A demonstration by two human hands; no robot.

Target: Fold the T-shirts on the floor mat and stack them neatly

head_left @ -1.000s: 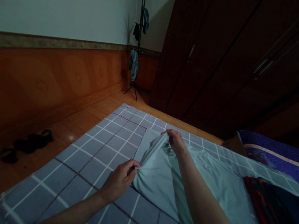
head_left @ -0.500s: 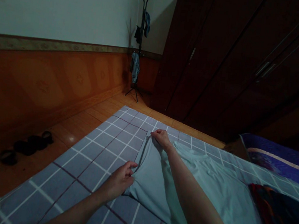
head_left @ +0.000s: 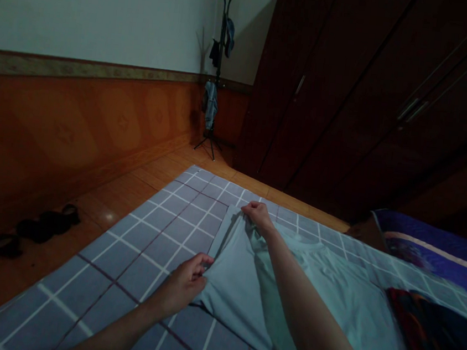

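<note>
A pale mint-green T-shirt [head_left: 342, 287] lies spread on a bed with a grey-blue checked sheet [head_left: 160, 234]. Its left part is folded over, with creases running between my hands. My left hand [head_left: 189, 279] pinches the near edge of the folded fabric between thumb and fingers. At the far edge, my right hand [head_left: 258, 214] grips the cloth in closed fingertips, and the shirt's outer edge shows to the left of it. My right forearm crosses over the shirt and hides part of it.
Dark folded clothes [head_left: 438, 330] lie right of the shirt. Beyond the bed stand a dark wardrobe [head_left: 329, 96] and a coat rack [head_left: 218, 73] with hanging items. Black items [head_left: 47, 225] rest on the tiled floor at left. A purple mattress-like item [head_left: 431, 240] is at right.
My right hand has shifted slightly to the right, drawing the gripped cloth inward from the outer edge. My left hand stays almost in place.
</note>
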